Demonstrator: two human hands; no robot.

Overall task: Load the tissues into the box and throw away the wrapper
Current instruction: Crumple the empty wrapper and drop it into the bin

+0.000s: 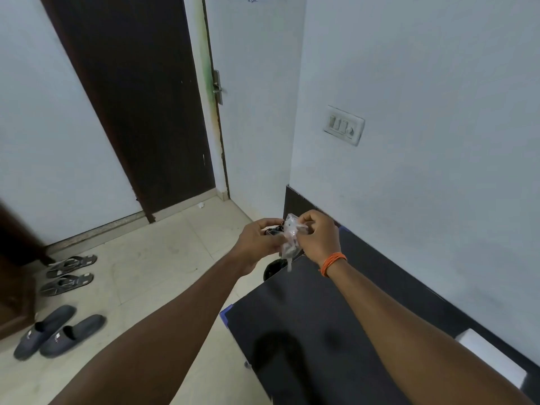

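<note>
While both hands meet above far end of black table (306, 331), one wrapper (289, 236) sits between them: clear, crumpled plastic, thin tail hanging down. Left hand (258, 244) grip curled around it; right hand (320, 238) grip pinching its top. One white box (491, 356) on table's near right edge. Two pairs of slippers (62, 302) on floor.

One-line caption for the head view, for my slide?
Both hands, left hand and right hand, crumple the clear wrapper above the black table.
</note>
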